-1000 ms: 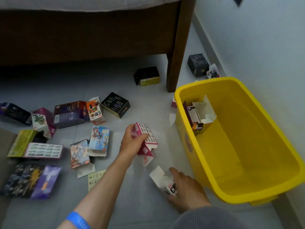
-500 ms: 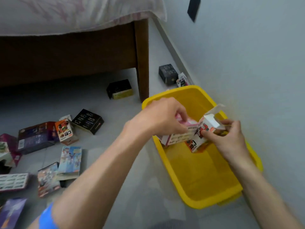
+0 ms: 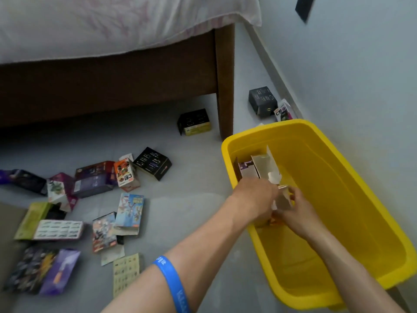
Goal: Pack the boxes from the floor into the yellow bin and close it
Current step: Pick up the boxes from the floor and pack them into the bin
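Both hands have dropped from rim height down into the yellow bin (image 3: pixel 352 175) since half a second ago, boxes going with them.

Left hand (image 3: pixel 253 199) and right hand (image 3: pixel 297 213) meet low at the bin's near-left wall, both grips curled round small boxes (image 3: pixel 283 199); motion blur hides exactly which fingers pinch what. An open-flapped white box (image 3: pixel 262 167) already stands against the same wall just behind them. Bin sits on the floor (image 3: pixel 191 199) beside the wall, no lid in view. Many boxes remain scattered on the floor to the left, e.g. an orange box (image 3: pixel 125 175) and a black box (image 3: pixel 153 162), plus two more past the bed leg (image 3: pixel 224 86). To do the step well, probably: seat these flush against the standing box, flaps folded in, release only once bottomed, so rows stay tight.
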### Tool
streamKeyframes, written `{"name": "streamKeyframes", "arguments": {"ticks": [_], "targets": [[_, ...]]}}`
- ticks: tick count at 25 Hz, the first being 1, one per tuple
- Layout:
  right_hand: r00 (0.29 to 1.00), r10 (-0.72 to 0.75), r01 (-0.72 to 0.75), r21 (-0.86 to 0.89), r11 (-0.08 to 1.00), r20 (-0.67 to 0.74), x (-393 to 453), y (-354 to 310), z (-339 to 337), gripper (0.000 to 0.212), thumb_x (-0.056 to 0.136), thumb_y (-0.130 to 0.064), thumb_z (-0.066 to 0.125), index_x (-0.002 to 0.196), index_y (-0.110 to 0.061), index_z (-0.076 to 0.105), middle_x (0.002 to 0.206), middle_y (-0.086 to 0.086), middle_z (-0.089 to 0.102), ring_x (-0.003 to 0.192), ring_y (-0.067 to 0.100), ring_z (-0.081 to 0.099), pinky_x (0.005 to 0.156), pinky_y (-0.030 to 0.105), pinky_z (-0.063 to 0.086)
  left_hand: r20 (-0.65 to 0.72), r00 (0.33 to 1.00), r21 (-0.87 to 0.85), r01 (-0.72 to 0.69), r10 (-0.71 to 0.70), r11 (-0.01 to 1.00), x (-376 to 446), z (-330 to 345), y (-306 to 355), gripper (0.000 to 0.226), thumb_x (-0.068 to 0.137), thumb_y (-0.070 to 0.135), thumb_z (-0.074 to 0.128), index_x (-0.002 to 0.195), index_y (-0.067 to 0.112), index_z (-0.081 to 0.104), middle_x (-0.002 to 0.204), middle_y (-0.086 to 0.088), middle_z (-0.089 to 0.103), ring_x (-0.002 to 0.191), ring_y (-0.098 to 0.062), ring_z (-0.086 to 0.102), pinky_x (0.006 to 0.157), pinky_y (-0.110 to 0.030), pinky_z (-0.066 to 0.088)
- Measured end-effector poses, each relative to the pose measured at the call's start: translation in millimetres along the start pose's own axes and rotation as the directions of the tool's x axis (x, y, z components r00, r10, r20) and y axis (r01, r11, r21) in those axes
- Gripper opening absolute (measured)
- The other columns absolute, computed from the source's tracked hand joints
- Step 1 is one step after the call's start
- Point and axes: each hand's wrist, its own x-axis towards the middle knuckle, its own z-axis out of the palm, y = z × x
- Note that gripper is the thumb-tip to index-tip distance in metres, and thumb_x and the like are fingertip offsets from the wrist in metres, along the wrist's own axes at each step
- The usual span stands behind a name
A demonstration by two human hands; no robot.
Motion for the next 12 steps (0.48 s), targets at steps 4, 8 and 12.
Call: {"name": "streamKeyframes", "arguments": {"ticks": [4,8,12], "targets": [[0.818,-0.430,0.343,-0.276,0.898,-0.383,-38,-55,12,0.067,0.080,-0.022,0.072,0.139,-0.012,0.040,0.139,0.013,0.048,0.124,0.032,0.046,0.099,0.045,0.041,-0.415,0.870,-0.561,-0.016,-0.265,0.828,-51,15,-41,0.015,0.089,0.022,0.061,0.100,0.019,0.072,0.096,0.003,0.071,0.089,-0.018,0.063,0.075,-0.035,0.050],[0.699,-0.712,0.697,-0.161,0.699,-0.067,-63,-132,86,0.044,0.086,-0.018,0.066,0.128,-0.016,0.053,0.127,0.002,0.055,0.116,0.014,0.049,0.093,0.029,0.039,-0.234,0.600,-0.795,0.335,-0.765,0.506,-123,63,-125,0.020,0.089,0.019,0.061,0.107,0.018,0.070,0.104,0.001,0.071,0.094,-0.016,0.064,0.084,-0.037,0.053],[0.534,-0.720,0.844,-0.329,0.424,0.443,-68,-123,182,0.041,0.089,-0.020,0.055,0.130,-0.023,0.053,0.123,-0.001,0.063,0.104,0.019,0.059,0.082,0.032,0.048,-0.010,0.441,-0.565,0.738,-0.898,0.369,-196,132,-193,0.042,0.088,0.020,0.058,0.130,0.020,0.055,0.128,-0.008,0.057,0.114,-0.031,0.053,0.089,-0.040,0.044]]}}
